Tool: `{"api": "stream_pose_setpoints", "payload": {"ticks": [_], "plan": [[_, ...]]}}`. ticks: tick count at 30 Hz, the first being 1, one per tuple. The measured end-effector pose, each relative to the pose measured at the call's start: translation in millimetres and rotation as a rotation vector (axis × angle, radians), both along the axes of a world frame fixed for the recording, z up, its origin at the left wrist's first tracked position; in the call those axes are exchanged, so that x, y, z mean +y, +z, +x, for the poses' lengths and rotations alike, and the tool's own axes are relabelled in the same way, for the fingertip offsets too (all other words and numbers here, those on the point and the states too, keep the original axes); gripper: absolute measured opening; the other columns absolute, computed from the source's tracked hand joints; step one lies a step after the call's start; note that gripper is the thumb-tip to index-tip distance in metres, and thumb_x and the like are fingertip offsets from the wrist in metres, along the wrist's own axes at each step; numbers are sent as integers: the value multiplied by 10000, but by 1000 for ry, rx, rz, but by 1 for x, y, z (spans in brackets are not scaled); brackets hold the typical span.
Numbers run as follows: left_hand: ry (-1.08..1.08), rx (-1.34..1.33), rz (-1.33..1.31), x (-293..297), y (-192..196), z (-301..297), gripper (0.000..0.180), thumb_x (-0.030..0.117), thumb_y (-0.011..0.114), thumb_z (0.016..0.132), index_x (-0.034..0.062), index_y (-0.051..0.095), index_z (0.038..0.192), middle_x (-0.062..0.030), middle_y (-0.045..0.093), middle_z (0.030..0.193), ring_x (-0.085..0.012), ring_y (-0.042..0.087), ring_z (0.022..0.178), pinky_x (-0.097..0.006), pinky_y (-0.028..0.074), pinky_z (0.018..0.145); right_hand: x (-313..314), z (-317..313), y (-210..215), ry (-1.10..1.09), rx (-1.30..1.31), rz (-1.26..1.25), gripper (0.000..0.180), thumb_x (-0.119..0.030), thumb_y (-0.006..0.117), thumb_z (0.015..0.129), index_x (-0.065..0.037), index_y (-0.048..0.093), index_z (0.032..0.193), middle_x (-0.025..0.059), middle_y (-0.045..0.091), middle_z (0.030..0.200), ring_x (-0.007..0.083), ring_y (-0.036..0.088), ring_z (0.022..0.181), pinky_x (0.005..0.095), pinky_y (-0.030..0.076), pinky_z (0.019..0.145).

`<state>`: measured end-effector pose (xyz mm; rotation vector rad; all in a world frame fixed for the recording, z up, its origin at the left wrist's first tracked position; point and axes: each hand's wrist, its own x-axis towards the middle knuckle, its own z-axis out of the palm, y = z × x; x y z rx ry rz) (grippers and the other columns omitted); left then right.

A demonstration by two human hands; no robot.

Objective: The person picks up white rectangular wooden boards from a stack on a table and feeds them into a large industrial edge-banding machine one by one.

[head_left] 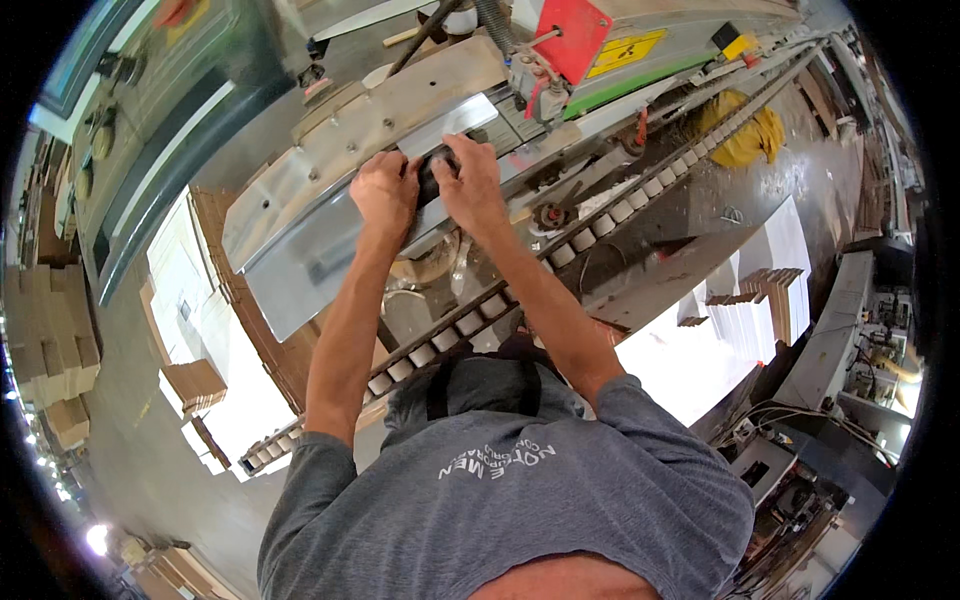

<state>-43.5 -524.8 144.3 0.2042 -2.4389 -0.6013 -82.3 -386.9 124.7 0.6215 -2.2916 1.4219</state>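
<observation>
My left hand is over the grey metal feed bed of a long machine, its fingers curled and the thumb and fingertips drawn together. Just to its right, my right hand is bent over the same bed with curled fingers. A dark opening or roller-like part shows between the two hands; its kind is hard to make out. Whatever lies under the fingertips is hidden. Beyond the hands a shiny flat metal plate rests against the bolted metal guard.
A narrow roller conveyor rail runs diagonally between me and the machine. White-topped cardboard stacks stand at left and right. Farther right are a red panel on the machine and a yellow bag on the floor.
</observation>
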Motion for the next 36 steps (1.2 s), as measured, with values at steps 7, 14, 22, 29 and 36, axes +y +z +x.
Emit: {"api": "stream_pose_setpoints", "payload": {"ticks": [7,14,22,29,36], "plan": [[-18,-140,-76,43,-5,-63,265,316,712,844,83,654,732,-116,660,779,-360,647,757,-468,507,663,36,-43,-2,-116,66,41,376,-123,694,842,11,633,1188,217,662,1151,417,580,1032,487,439,947],[-86,-265,12,67,-2,-110,272,334,747,807,76,676,762,-153,682,822,-385,645,760,-490,498,701,88,27,42,26,-126,-61,363,-77,668,879,7,611,1228,221,636,1230,382,621,1035,490,452,955],[-237,-137,324,33,34,2,214,137,740,865,-17,737,1014,-147,718,887,-230,674,757,-337,529,733,232,155,38,-393,-247,55,328,20,687,864,-53,669,1183,123,670,977,205,619,736,312,506,649],[-388,-247,348,44,22,121,128,62,705,912,-21,738,1003,-52,680,813,-95,565,687,-257,458,601,405,228,38,-852,-272,607,449,-56,750,798,-9,631,1228,165,636,1245,353,523,1136,429,482,986],[-493,-210,564,102,-1,129,117,79,702,921,-5,746,990,-40,679,794,-75,545,683,-267,452,589,501,223,-14,-881,-452,858,537,-125,814,714,-52,653,1222,145,636,1247,377,521,1160,496,476,957]]}}
